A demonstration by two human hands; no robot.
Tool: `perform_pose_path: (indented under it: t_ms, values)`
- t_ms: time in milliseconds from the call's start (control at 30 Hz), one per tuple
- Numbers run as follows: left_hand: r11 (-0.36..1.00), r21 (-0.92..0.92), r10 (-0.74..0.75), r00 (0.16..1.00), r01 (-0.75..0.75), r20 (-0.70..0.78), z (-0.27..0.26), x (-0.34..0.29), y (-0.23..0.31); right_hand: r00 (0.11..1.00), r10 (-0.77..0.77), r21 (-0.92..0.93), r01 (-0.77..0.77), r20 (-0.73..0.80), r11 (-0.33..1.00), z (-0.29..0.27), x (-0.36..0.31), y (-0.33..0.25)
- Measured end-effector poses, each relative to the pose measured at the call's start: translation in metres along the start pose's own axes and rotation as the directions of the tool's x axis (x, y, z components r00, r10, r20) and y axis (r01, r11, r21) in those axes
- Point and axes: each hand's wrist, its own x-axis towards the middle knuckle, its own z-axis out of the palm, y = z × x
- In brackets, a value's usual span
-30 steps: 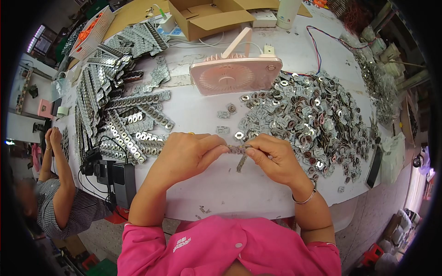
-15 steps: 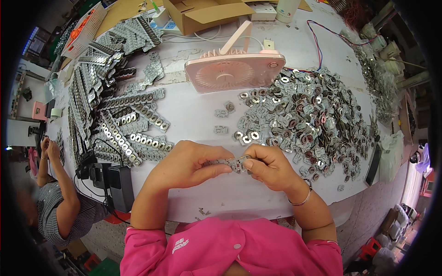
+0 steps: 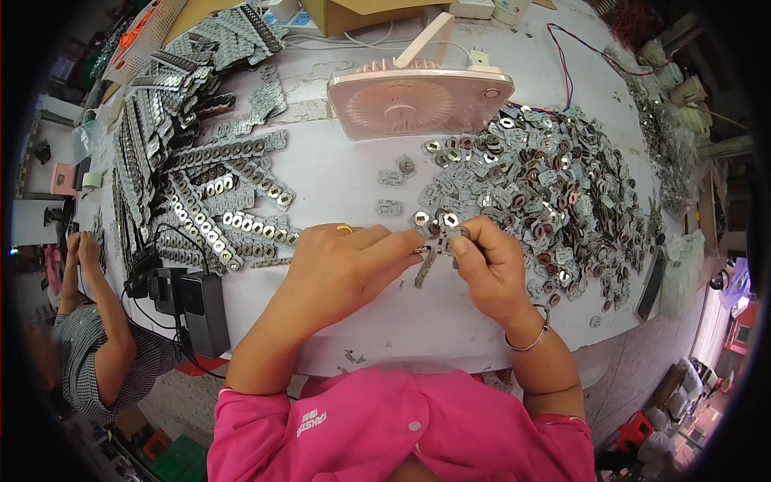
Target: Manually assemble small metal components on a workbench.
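Observation:
Above the middle of the white table, my left hand [image 3: 349,261] is turned back up, its fingers pinched together at the tips. A narrow grey strip [image 3: 424,271] hangs just past those fingertips, apparently held by them. Close by on the right, my right hand [image 3: 491,265] grips a small grey metal piece [image 3: 456,233] between thumb and bent forefinger. The gap between the two hands is narrow. Beyond them lie a few loose grey pieces [image 3: 389,208], and a large heap of small metal pieces [image 3: 538,185] spreads to the right.
Rows of stacked metal strips [image 3: 205,209] cover the table's left. A pink fan [image 3: 414,104] stands at the back, before a cardboard box [image 3: 361,18]. A black device with cables [image 3: 205,313] sits at the left front edge. Another person [image 3: 112,345] works at far left.
My left hand has rolled over so its back faces up. The hands have drawn slightly apart, the piece between them is now separated, and a narrow strip shows hanging there.

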Motion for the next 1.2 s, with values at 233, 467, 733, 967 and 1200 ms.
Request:
perform_pose_path:
  t_ms: [233,467,733,967,1200]
  values:
    - [0.985,0.172,0.019,0.991,0.004,-0.133,0.016,0.002,-0.002,0.999,-0.039,-0.146,0.040,0.006,0.989,0.004,0.002,-0.004]
    - [0.991,0.125,0.064,0.985,-0.044,-0.158,0.024,0.002,-0.003,0.983,0.181,0.180,-0.173,-0.031,0.968,0.011,0.000,-0.001]
    - [0.997,0.027,-0.077,0.995,0.079,-0.062,0.029,0.006,0.001,0.993,0.052,-0.208,-0.073,-0.104,0.975,-0.004,0.015,-0.005]
    - [0.949,-0.226,-0.208,0.976,0.219,0.071,0.009,0.001,-0.002,0.986,-0.130,-0.298,0.155,0.101,0.942,-0.011,0.016,-0.010]
    - [0.923,-0.305,-0.110,0.920,0.235,0.377,-0.002,-0.004,-0.013,0.925,0.120,-0.121,-0.081,0.360,0.989,-0.011,0.012,-0.012]
